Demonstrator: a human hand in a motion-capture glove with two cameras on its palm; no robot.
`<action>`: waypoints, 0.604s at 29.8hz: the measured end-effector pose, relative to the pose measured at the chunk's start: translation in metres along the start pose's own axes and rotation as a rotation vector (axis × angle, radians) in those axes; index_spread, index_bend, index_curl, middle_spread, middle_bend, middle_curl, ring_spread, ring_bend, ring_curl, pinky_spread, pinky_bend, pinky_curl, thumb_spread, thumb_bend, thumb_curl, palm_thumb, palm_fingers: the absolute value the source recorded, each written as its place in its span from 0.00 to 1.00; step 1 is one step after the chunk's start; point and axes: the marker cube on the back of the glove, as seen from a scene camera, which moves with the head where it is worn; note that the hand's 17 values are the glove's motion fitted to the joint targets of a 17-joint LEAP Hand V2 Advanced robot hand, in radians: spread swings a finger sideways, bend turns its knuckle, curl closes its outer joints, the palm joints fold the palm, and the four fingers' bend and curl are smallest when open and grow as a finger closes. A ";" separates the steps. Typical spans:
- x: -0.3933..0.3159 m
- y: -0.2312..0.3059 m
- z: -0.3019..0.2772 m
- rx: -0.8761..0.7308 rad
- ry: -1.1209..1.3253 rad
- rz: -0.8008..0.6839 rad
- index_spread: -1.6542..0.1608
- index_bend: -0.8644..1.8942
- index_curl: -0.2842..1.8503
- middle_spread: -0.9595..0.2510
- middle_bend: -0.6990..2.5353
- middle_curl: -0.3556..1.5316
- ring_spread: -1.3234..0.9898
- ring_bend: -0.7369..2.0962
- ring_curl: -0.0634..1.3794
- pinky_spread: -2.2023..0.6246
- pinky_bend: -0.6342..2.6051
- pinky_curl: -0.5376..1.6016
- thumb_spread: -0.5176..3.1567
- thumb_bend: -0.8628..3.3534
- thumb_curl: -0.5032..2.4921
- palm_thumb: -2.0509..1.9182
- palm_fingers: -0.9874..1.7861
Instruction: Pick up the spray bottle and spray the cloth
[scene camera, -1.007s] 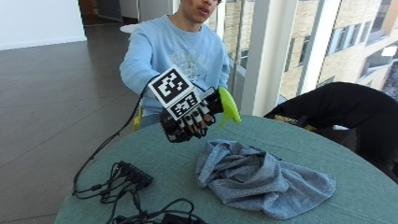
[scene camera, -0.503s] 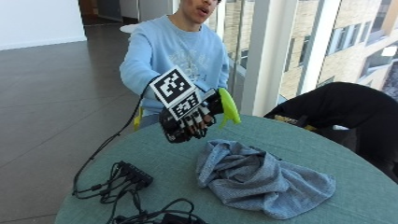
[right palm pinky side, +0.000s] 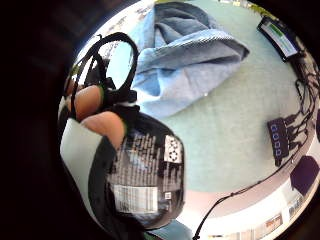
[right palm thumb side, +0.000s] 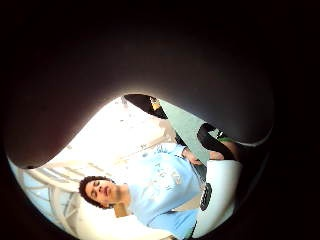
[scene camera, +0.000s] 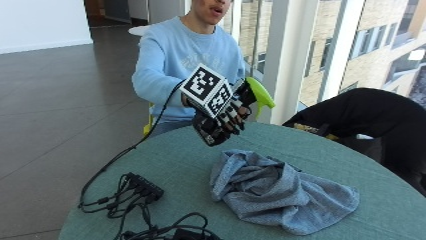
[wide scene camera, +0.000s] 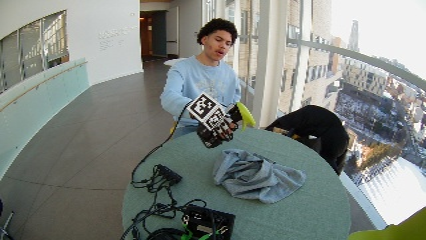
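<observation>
Above the far side of the round green table (scene camera: 180, 165), my gloved right hand (scene camera: 223, 112) grips a dark spray bottle (scene camera: 210, 136), fingers curled round it. The palm view shows the bottle's labelled black body (right palm pinky side: 145, 175) close under the fingers (right palm pinky side: 97, 112), with its black trigger loop beside them. A crumpled blue-grey cloth (scene camera: 279, 192) lies on the table below and to the right of the hand, apart from the bottle. It also appears in the wide view as the cloth (wide scene camera: 256, 175) and beyond the bottle as the cloth (right palm pinky side: 185, 55).
A black power strip (scene camera: 143, 187) and tangled cables lie on the table's near left, with a black box (wide scene camera: 206, 220) at the front edge. A lime-green chair back (scene camera: 261, 92) stands behind the hand. A black coat (scene camera: 373, 120) is draped at the right.
The hand with the bottle has shifted slightly up and to the right, toward the cloth. The cloth has not moved.
</observation>
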 end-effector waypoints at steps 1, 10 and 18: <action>-0.005 -0.002 0.003 0.010 -0.013 -0.023 0.78 0.36 0.31 0.70 0.32 0.45 0.56 0.43 0.31 0.86 0.25 0.41 0.32 0.20 0.39 0.78 0.75; -0.057 -0.020 0.029 0.195 -0.181 -0.236 0.78 0.36 0.31 0.70 0.32 0.45 0.56 0.43 0.32 0.85 0.25 0.41 0.32 0.20 0.39 0.78 0.75; -0.118 -0.042 0.084 0.331 -0.345 -0.463 0.78 0.36 0.31 0.70 0.32 0.45 0.56 0.43 0.31 0.85 0.25 0.40 0.32 0.20 0.40 0.78 0.75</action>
